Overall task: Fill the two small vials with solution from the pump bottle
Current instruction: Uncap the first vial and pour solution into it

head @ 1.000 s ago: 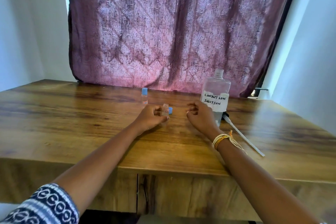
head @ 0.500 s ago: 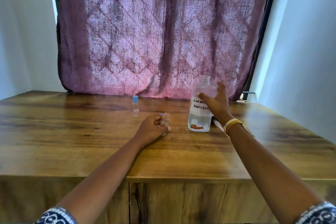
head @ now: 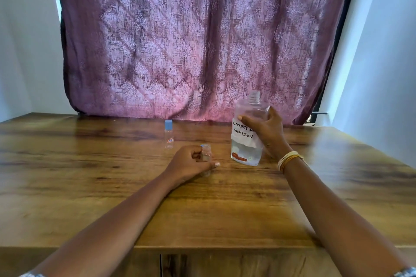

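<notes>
The clear solution bottle, labelled "contact lens solution", has no pump on its threaded neck and is tilted slightly to the left. My right hand grips it around the label. My left hand is closed around a small uncapped clear vial that stands on the wooden table. A second small vial with a blue cap stands upright further back and to the left, untouched. A little liquid shows in the bottom of the bottle.
A purple patterned curtain hangs behind the table's far edge. White walls stand on both sides. The table's front edge runs below my forearms.
My right hand moved from the table to the bottle, closed around it and lifted or tilted it. My left hand stayed on the open vial. The camera shifted right.
</notes>
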Demonstrator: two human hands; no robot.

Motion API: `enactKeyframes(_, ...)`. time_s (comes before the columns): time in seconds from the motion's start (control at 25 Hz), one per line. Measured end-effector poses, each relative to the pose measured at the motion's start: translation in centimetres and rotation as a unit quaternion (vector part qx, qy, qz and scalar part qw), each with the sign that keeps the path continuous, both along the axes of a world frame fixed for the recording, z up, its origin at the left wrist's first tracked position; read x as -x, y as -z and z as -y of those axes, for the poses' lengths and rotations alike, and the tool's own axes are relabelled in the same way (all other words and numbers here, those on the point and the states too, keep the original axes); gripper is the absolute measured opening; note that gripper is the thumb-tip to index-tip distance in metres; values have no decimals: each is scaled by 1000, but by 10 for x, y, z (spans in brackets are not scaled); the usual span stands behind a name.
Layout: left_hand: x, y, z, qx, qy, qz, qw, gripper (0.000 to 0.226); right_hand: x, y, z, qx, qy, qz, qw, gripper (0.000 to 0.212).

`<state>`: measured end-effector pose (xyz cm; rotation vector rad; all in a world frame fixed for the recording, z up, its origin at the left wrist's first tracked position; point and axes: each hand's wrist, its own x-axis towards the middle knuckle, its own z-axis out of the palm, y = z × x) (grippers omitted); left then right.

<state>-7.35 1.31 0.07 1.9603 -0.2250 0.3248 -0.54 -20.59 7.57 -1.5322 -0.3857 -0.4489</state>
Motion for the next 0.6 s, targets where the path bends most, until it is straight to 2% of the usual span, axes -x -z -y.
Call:
enactKeyframes(0.12,-7,-3,-8,16,49,-50,997,29,-8,4,-9,73,16,70,995,62)
enactKeyframes(0.24,-11,-7,-13,26,97,-89,991,39,-14,11,-18,141,16,153,978,71)
enactKeyframes(0.4,-8,-8,-10,72,110,-52,990,41,-12,28,-25,244,14,244,939,72)
enactKeyframes(0.6,-9,-7,-14,135,125,-35,982,34,-11,26,-16,310,29,274,910,70)
